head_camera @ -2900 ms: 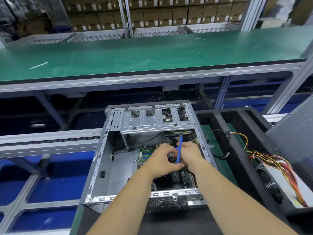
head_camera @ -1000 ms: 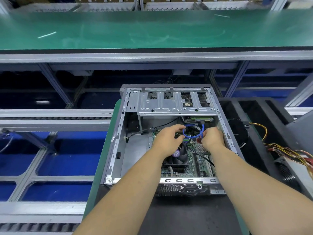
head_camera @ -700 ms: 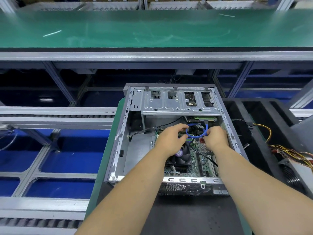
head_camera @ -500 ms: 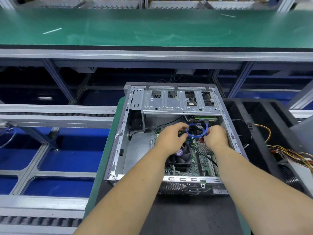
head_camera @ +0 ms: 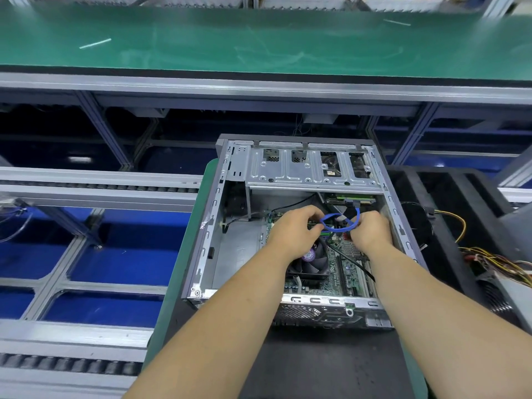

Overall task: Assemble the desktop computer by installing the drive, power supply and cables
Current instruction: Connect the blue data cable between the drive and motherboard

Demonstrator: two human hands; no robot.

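An open grey computer case (head_camera: 207,240) lies on its side in front of me, motherboard and black CPU fan (head_camera: 309,267) showing. A thin blue data cable (head_camera: 353,224) forms a loop above the board; its far end runs up to the drive (head_camera: 349,199) under the metal drive cage (head_camera: 305,171). My left hand (head_camera: 293,234) pinches the loop's left side. My right hand (head_camera: 371,231) grips the loop's right side, fingers curled. The power supply (head_camera: 515,292) with its coloured wire bundle lies outside the case at the right.
The case sits on a black mat (head_camera: 316,367) over a green pallet. Black foam trays (head_camera: 449,214) with loose cables stand to the right. A long green bench (head_camera: 259,38) crosses the back; roller conveyor rails (head_camera: 95,185) run at the left over blue flooring.
The blue cable, held straight upright 2.9 s ago, is now bent into a loop between both hands. Over the last second the hands have barely moved.
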